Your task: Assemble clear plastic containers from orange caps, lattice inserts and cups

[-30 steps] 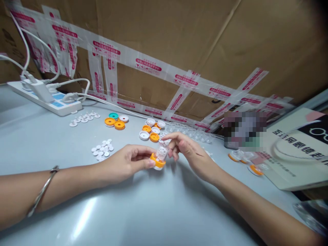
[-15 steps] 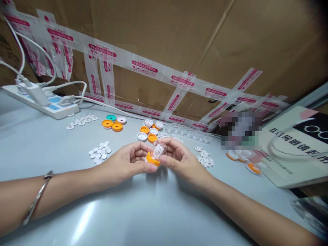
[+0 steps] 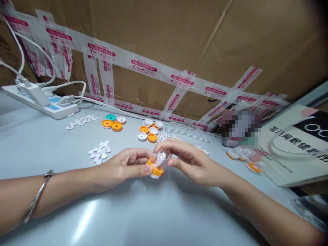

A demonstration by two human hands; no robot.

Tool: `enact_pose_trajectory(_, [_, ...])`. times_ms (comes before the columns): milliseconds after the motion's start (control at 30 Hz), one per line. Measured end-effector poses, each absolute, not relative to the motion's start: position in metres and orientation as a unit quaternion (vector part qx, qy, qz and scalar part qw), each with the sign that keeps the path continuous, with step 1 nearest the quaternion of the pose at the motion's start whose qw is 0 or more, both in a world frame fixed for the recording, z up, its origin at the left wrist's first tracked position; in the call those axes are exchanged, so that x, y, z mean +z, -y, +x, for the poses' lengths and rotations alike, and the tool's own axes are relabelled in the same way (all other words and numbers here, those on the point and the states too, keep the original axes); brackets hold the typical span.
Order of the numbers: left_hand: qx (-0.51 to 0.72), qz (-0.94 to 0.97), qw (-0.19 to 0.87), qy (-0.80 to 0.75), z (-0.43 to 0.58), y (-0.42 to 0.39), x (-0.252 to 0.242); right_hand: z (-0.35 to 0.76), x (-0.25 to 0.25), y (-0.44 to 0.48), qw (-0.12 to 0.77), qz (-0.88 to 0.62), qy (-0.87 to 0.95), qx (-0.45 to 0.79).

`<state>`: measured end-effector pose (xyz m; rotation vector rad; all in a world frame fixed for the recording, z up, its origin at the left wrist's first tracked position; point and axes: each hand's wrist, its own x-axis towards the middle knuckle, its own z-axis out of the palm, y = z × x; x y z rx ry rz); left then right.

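Cardboard (image 3: 159,41) backs the far edge of the grey desk (image 3: 123,212). Over its middle, the left hand (image 3: 126,168) pinches an orange-and-white base (image 3: 156,172) while the right hand (image 3: 196,163) grasps its clear dome (image 3: 166,156); within half a second both pieces have shifted slightly nearer the front edge, suggesting adjustment. How the dome seats is unclear.

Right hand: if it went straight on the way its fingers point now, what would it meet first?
The right hand would first meet the clear cover, which it seems to touch, then probably the left hand holding the orange ring. Depth is hard to judge here.
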<state>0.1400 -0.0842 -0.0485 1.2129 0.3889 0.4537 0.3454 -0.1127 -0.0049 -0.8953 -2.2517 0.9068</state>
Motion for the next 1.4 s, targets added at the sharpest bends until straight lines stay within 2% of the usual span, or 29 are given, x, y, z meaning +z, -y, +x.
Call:
enact_pose_trajectory(167, [0.204, 0.545, 0.792, -0.184, 0.14, 0.084, -0.053, 0.35, -0.003, 0.113, 0.247, -0.331, 0.869, 0.272])
enact_pose_trajectory(400, [0.224, 0.591, 0.745, -0.214, 0.143, 0.084, -0.051, 0.344, -0.006, 0.114, 0.255, -0.373, 0.861, 0.234])
enact_pose_trajectory(667, [0.199, 0.606, 0.735, -0.232, 0.144, 0.087, -0.05, 0.333, -0.02, 0.114, 0.276, -0.511, 0.76, 0.291])
enact_pose_trajectory(867, [0.211, 0.586, 0.739, -0.257, 0.145, 0.085, -0.046, 0.34, -0.019, 0.107, 0.301, -0.478, 0.724, 0.395])
enact_pose_trajectory(1100, [0.217, 0.6, 0.724, -0.261, 0.145, 0.087, -0.047, 0.346, -0.008, 0.106, 0.252, -0.448, 0.71, 0.482])
enact_pose_trajectory(1400, [0.191, 0.627, 0.7, -0.283, 0.148, 0.092, -0.049, 0.334, -0.025, 0.113, 0.243, -0.541, 0.741, 0.314])
